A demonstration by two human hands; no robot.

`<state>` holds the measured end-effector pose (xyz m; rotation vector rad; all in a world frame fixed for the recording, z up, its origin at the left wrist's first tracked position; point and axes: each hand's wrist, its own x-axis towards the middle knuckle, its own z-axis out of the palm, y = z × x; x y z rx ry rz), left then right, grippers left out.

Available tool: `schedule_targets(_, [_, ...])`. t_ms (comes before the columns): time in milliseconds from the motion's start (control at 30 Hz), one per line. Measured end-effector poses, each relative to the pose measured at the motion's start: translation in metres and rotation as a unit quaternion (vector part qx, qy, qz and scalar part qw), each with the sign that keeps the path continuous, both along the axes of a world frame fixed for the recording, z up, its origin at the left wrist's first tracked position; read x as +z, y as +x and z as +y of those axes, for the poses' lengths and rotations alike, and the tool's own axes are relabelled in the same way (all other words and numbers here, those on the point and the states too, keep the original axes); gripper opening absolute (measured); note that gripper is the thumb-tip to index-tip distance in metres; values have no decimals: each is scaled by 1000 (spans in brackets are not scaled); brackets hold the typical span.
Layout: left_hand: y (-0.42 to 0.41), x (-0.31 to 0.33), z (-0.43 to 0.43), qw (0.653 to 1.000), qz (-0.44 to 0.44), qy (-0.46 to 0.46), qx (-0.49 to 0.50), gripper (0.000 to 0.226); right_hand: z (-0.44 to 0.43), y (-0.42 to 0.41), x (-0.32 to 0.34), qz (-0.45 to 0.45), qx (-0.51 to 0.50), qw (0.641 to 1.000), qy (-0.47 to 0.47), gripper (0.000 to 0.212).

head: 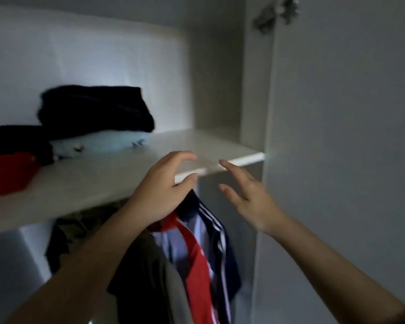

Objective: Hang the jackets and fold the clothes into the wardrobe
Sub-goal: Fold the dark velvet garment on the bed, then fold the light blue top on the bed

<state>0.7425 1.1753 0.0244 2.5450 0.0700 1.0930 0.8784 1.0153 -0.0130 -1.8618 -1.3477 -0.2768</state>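
Inside the wardrobe, a white shelf [117, 174] carries folded clothes: a dark navy pile [94, 108] on top of a pale blue garment [103, 142], and a red piece [7, 171] under a black one at the far left. Below the shelf hang jackets, among them a navy, red and white striped one [206, 244] and a dark olive one [140, 272]. My left hand [164, 190] hovers at the shelf's front edge, fingers loosely spread, holding nothing. My right hand [246, 195] is raised beside it, fingers straight and empty.
The open wardrobe door [341, 160] stands close on the right, with a hinge [276, 12] at the top. The wardrobe's inner side wall [215, 78] closes off the shelf on the right. A camouflage-like garment [75, 228] hangs further left under the shelf.
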Motion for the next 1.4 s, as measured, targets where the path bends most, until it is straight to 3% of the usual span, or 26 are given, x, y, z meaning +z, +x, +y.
schedule_targets(167, [24, -81, -177, 977, 44, -122, -168, 26, -196, -41, -68, 93, -155, 983, 15, 50])
schedule_targets(300, [33, -116, -327, 929, 108, -180, -303, 28, -361, -82, -102, 164, -323, 932, 25, 46])
schedule_targets(500, [24, -155, -541, 816, 204, -216, -496, 21, -557, -160, -125, 188, -539, 818, 73, 43])
schedule_targets(733, [7, -193, -767, 668, 299, -184, -656, 18, -751, -258, -147, 198, -729, 637, 153, 39])
schedule_targets(1033, [-6, -202, -1045, 503, 344, -119, -784, 17, -955, -313, -162, 188, -847, 458, 192, 39])
schedule_targets(1300, [-49, -234, -1261, 414, 407, -70, -811, 20, -1117, -378, -200, 193, -893, 327, 242, 38])
schedule_targets(1400, [-61, -268, -1326, 413, 438, -49, -797, 12, -1173, -397, -231, 206, -890, 301, 273, 39])
